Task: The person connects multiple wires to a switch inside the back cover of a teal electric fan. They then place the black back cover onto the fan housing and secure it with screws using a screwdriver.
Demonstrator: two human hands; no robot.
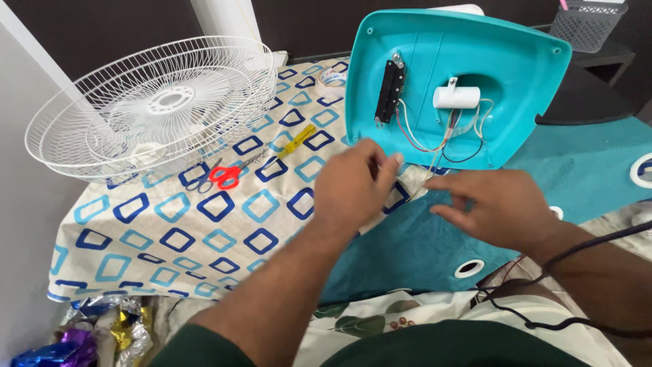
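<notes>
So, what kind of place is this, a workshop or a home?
Probably a home, used for a repair: a patterned cloth covers the surface, with a white fan grille, red scissors and an opened teal fan base.

- I see the teal panel [516, 61] as smooth moulded plastic with a soft sheen.
- The white capacitor [457, 97] on it looks like glossy plastic; the wires [421, 139] have thin plastic sheathing.
- The fan guard [153, 102] is thin wire, coated glossy white.
- The cloth [183, 231] with blue squares looks matt and woven.
- The scissors [224, 175] have shiny red plastic handles and metal blades.
- The yellow screwdriver [297, 141] handle looks like clear, glossy plastic.
- The foil [109, 333] below is crinkled and mirror-bright.
</notes>
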